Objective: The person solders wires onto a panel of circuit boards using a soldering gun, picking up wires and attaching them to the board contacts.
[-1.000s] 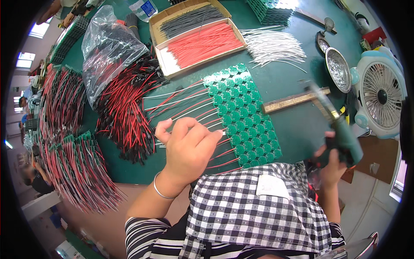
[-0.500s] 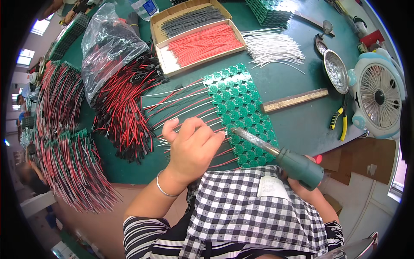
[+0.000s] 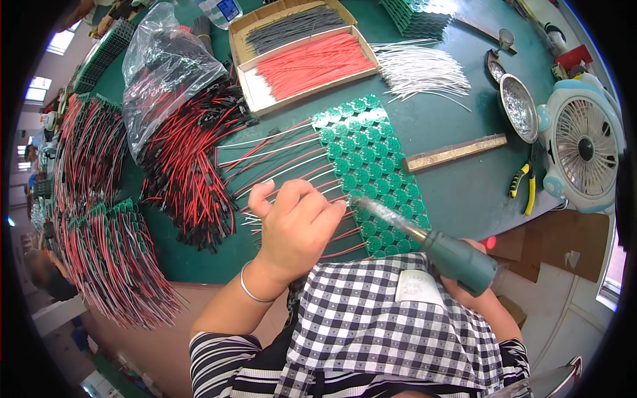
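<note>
A panel of round green circuit boards [image 3: 365,156] lies before me, with red and white wires [image 3: 295,159] running left from its edge. My left hand [image 3: 295,222] is closed in a pinch at that edge, thumb and finger on a thin wire whose colour I cannot make out. Wrapped round the green handle of a soldering iron [image 3: 458,262] is my right hand [image 3: 462,295], partly hidden behind it. The iron's tip meets the panel's left edge, right beside my left fingertips.
Boxes of red wires [image 3: 315,63] and grey wires [image 3: 298,32] stand behind, beside loose white wires [image 3: 424,69]. Red-black leads [image 3: 189,159] pile up left. Rightward are a wooden bar [image 3: 454,152], a metal dish [image 3: 519,109], yellow-black pliers [image 3: 524,186] and a fan [image 3: 584,149].
The soldering iron has shifted slightly left, its tip now closer to my left fingertips. My left hand keeps its pinch in nearly the same place.
</note>
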Tool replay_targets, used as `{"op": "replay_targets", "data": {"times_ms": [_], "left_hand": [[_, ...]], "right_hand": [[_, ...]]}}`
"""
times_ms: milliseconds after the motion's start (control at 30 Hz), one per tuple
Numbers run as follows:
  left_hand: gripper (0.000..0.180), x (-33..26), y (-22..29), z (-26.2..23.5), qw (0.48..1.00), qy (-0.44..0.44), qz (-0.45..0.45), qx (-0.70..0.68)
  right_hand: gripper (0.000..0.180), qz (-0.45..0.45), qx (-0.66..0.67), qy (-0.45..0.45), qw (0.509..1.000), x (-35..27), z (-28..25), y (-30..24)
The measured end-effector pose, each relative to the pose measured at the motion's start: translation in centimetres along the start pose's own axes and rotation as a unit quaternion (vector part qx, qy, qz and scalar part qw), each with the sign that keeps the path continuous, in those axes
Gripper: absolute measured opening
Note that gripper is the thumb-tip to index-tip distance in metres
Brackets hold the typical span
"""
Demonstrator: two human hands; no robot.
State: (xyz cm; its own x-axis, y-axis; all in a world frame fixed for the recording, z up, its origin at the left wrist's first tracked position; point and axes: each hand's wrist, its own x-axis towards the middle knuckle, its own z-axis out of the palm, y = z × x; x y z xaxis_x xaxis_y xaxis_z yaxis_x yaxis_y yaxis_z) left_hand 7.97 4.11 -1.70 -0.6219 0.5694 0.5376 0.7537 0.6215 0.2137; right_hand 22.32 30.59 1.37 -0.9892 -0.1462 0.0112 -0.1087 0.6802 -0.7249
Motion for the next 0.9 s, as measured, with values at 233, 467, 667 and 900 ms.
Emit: {"op": "replay_targets", "data": {"times_ms": [233,467,667,900], "left_hand": [[0.014,-0.1,0.0,0.0,1.0,0.0,0.003,0.009],[0.015,0.1,0.3,-0.1,1.0,0.014,0.004,0.007],[0.013,-0.6,0.5,-0.1,0.999,0.03,0.042,-0.007],[0.013,-0.6,0.5,0.1,0.999,0.021,0.049,-0.002]], "right_hand": [[0.042,0.163,0.097,0.03,0.981,-3.0,0.0,1.9],[0.021,0.155,0.194,0.068,0.966,-2.8,-0.3,0.3],[0.025,-0.011,0.026,-0.03,0.999,-1.1,-1.2,0.1],[0.028,-0.005,-0.003,-0.056,0.998,-0.9,-1.2,-0.1]]}}
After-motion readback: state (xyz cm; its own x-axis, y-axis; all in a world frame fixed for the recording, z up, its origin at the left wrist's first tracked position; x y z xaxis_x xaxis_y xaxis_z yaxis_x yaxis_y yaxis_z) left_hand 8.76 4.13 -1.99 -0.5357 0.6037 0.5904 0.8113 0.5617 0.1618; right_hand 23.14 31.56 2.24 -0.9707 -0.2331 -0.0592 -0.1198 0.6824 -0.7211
